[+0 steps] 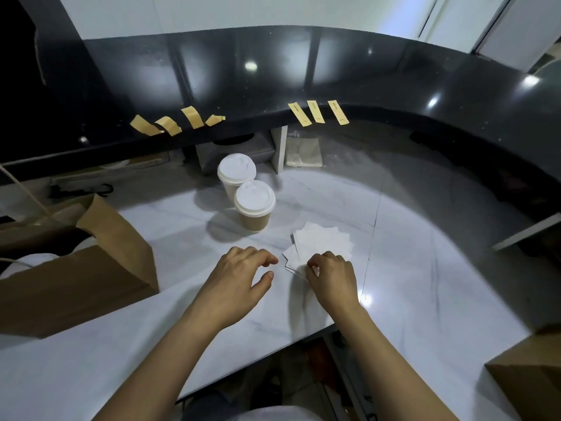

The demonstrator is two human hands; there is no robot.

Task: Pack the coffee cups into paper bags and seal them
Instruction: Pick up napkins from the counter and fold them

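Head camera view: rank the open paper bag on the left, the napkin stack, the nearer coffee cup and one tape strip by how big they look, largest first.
1. Open paper bag, though it sits nearer the camera.
2. Napkin stack and nearer coffee cup: look alike, not ranked.
3. Tape strip, farthest away, so unsure.

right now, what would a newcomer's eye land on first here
Probably the two lidded coffee cups standing mid-counter, lit brightly against the white marble counter. Just in front, the right hand pinches a fanned stack of white napkins while the left hand hovers open beside it. An open brown paper bag sits at far left.
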